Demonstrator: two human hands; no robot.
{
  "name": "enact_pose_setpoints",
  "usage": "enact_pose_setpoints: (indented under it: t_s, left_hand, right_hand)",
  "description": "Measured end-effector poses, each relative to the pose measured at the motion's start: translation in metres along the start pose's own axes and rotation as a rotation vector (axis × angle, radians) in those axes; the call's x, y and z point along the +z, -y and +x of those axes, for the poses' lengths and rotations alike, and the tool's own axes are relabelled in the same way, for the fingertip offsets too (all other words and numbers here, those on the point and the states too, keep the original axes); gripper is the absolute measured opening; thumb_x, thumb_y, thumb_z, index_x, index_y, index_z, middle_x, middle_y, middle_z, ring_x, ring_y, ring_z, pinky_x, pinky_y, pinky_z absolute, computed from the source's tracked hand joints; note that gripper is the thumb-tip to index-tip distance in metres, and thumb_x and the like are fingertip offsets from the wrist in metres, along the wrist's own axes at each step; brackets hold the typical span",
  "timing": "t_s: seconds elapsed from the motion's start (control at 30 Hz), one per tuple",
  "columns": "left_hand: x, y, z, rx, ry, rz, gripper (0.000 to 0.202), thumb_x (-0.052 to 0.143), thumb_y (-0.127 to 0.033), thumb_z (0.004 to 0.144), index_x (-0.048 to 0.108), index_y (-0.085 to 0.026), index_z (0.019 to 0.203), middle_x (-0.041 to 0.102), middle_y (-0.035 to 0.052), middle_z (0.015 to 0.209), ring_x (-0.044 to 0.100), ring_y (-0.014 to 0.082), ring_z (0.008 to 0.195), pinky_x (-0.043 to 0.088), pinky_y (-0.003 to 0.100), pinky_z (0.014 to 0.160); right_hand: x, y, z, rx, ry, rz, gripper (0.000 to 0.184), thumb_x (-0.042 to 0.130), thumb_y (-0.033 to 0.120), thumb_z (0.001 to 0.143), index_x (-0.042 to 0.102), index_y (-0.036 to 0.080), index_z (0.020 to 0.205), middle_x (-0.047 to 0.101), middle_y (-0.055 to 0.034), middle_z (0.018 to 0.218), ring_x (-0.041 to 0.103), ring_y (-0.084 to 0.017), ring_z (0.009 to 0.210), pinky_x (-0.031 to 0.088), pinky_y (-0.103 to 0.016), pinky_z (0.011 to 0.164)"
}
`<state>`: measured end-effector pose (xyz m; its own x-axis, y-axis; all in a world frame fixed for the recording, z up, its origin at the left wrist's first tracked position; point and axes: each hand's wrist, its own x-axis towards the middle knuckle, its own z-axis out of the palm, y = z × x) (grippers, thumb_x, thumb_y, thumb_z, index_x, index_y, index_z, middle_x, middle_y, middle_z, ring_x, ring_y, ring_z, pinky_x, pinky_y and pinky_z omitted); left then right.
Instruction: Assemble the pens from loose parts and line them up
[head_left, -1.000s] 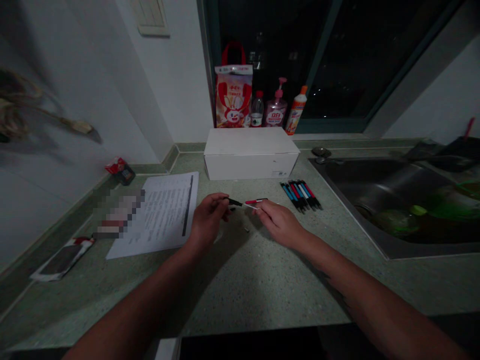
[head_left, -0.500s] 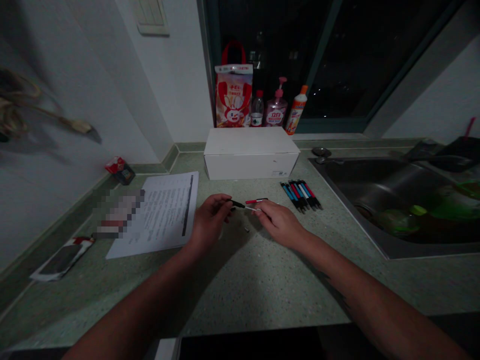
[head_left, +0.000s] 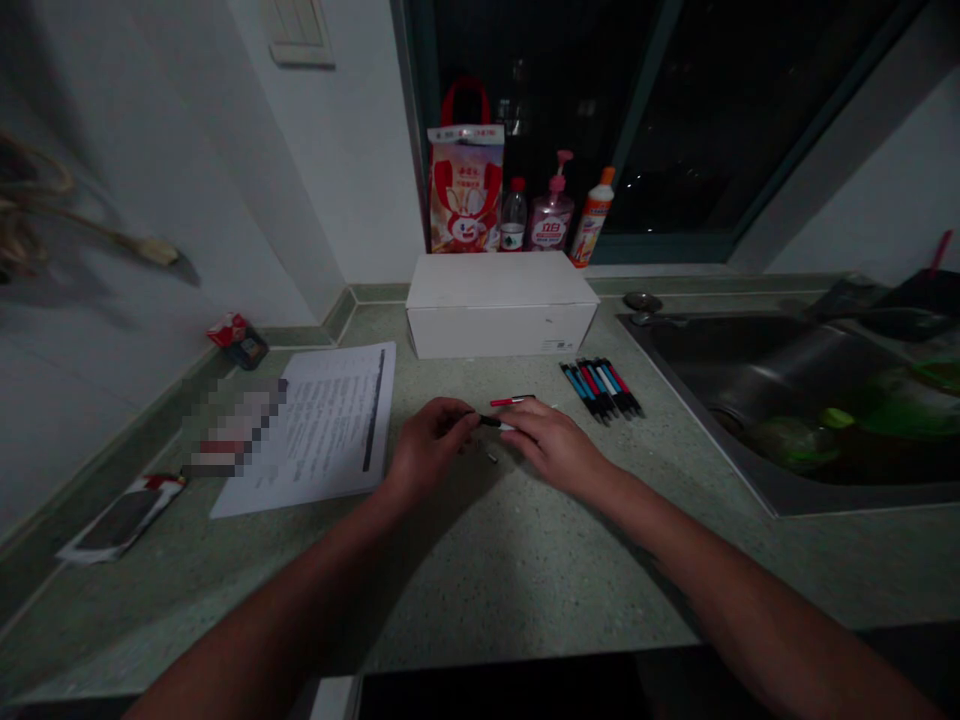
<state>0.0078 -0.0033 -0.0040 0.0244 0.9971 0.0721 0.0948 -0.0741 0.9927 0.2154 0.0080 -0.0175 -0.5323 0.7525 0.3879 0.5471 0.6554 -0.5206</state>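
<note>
Between my two hands a black pen barrel point(head_left: 489, 421) lies nearly level, with a white pen part point(head_left: 505, 426) at its right end. My left hand point(head_left: 430, 445) is closed, thumb and fingers pinching the black end. The fingers of my right hand point(head_left: 559, 447) close on the white part; whether the two parts are joined, I cannot tell. Just beyond my right fingertips a red pen barrel point(head_left: 508, 402) rests on the counter. Below the pen lies a small metallic piece point(head_left: 492, 458). A row of several pens point(head_left: 600, 390), blue, red and white with black ends, sits to the right.
A white box point(head_left: 502, 305) stands at the back, before a bag and bottles on the window ledge. Printed sheets point(head_left: 322, 420) lie left, near a plastic-wrapped packet point(head_left: 124, 520). The steel sink point(head_left: 750, 480) is on the right, with green items inside.
My hands have drawn closer together. The thin white length that showed between them is now mostly gone, and a thicker white part shows at my right fingertips.
</note>
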Motion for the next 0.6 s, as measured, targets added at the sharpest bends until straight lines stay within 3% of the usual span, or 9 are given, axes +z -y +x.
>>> enact_pose_setpoints:
  t_s: [0.1, 0.3, 0.6]
  left_hand:
    - [-0.0006, 0.0006, 0.0004, 0.001, -0.014, 0.031, 0.015, 0.070, -0.031, 0.079, 0.065, -0.018, 0.083, 0.061, -0.0005, 0.062, 0.057, 0.0141, 0.056, 0.046, 0.026, 0.054]
    - [-0.0008, -0.0006, 0.0004, -0.008, 0.028, 0.002, 0.014, 0.070, -0.031, 0.079, 0.065, -0.018, 0.084, 0.063, -0.0008, 0.064, 0.059, 0.0137, 0.057, 0.049, 0.026, 0.056]
    - [-0.0024, -0.0017, -0.0007, 0.079, 0.026, 0.068, 0.010, 0.069, -0.025, 0.077, 0.069, -0.021, 0.086, 0.067, 0.0030, 0.070, 0.061, 0.0160, 0.062, 0.050, 0.029, 0.058]
  right_hand:
    - [-0.0009, -0.0016, 0.0001, 0.021, -0.056, 0.020, 0.021, 0.060, 0.022, 0.097, 0.069, 0.023, 0.116, 0.071, -0.0100, 0.120, 0.066, -0.024, 0.110, 0.053, -0.041, 0.094]
    - [-0.0055, 0.0041, 0.0009, 0.098, -0.095, 0.023, 0.009, 0.066, 0.024, 0.093, 0.070, 0.022, 0.101, 0.075, -0.0065, 0.103, 0.070, -0.022, 0.095, 0.053, -0.036, 0.083]
    - [-0.0071, 0.0051, 0.0007, 0.126, -0.059, -0.036, 0.019, 0.053, 0.028, 0.100, 0.069, 0.023, 0.106, 0.076, -0.0077, 0.105, 0.071, -0.022, 0.093, 0.053, -0.037, 0.081]
